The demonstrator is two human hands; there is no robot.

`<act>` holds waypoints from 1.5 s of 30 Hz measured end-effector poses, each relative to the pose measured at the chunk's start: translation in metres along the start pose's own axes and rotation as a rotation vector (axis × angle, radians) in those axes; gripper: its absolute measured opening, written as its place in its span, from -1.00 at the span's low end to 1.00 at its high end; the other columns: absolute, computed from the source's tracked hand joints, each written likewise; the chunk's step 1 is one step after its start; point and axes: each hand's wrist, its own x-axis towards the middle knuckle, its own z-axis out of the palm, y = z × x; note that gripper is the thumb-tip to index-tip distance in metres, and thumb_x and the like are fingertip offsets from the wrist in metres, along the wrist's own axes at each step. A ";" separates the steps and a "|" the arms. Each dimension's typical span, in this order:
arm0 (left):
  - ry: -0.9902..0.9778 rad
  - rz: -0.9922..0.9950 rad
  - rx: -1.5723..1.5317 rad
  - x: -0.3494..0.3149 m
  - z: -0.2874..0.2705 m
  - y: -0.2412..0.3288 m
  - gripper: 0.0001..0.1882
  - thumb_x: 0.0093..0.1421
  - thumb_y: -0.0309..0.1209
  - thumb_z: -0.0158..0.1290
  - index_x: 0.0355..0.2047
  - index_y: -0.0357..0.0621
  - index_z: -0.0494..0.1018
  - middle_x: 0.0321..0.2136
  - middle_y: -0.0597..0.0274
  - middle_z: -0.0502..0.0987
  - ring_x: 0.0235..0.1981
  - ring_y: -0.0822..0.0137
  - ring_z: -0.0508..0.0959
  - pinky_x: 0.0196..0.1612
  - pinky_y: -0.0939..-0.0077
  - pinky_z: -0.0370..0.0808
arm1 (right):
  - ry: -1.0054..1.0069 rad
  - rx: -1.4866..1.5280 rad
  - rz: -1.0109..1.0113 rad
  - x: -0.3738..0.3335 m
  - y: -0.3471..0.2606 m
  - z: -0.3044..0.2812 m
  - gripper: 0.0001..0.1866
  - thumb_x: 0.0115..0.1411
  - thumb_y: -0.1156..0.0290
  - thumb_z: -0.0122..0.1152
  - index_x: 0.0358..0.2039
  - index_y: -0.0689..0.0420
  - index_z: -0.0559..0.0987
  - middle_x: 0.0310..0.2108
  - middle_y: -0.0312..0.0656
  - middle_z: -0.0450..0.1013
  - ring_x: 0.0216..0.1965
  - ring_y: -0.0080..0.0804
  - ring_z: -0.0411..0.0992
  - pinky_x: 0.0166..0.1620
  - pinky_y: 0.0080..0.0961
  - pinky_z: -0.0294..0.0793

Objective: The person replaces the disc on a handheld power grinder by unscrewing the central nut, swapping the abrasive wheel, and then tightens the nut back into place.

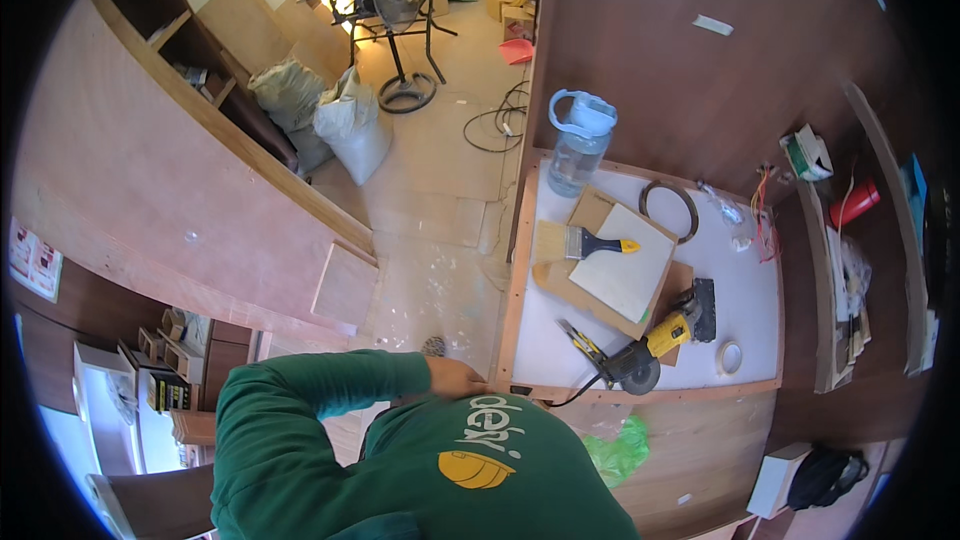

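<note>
My left arm, in a green sleeve, bends across my front. My left hand (456,378) is at the near left corner of a white-topped table (520,360) with a wooden rim. Its fingers are mostly hidden against my shirt and the table edge. My right hand does not show. Nearest on the tabletop is a yellow and black angle grinder (668,338) with its cord, beside a yellow and black hand tool (582,342). Beyond them a wide paintbrush (580,242) lies across a white sheet (622,280) on brown boards.
A blue-lidded water bottle (578,152) stands at the table's far left corner. A brown coil (690,212) and a tape roll (729,358) lie on the table. Loose wires (766,215) hang at right. Sacks (352,125), a fan (398,0) and a floor cable (490,130) are farther off.
</note>
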 end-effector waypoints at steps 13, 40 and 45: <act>-0.068 1.659 -0.397 -0.226 -0.163 0.010 -0.58 0.37 -0.27 -0.09 -0.03 -0.45 0.49 0.01 -0.26 0.46 0.09 -0.11 0.42 0.14 -0.03 0.32 | 0.008 -0.715 -0.165 -0.015 0.079 0.058 -0.61 0.23 0.00 0.12 -0.39 0.09 0.64 -0.51 -0.16 0.56 -0.45 -0.32 0.52 -0.33 -0.31 0.48; 0.942 0.775 -0.659 -0.261 -0.399 -0.207 -0.77 0.16 -0.46 0.09 -0.19 -0.30 0.55 -0.22 0.11 0.60 -0.12 0.24 0.55 0.03 0.35 0.42 | -0.181 -0.592 -0.192 0.143 -0.373 0.288 -0.66 0.18 0.09 0.18 -0.37 0.14 0.63 -0.50 -0.08 0.54 -0.46 -0.25 0.53 -0.34 -0.26 0.52; 1.187 0.415 -0.972 -0.208 -0.445 -0.257 -0.78 0.19 -0.49 0.07 -0.18 -0.31 0.53 -0.20 0.15 0.60 -0.11 0.36 0.55 0.01 0.45 0.43 | -0.247 -1.330 -0.599 0.232 -0.479 0.303 -0.84 0.13 0.26 0.19 -0.35 0.04 0.58 -0.46 -0.09 0.52 -0.38 -0.23 0.56 -0.29 -0.25 0.50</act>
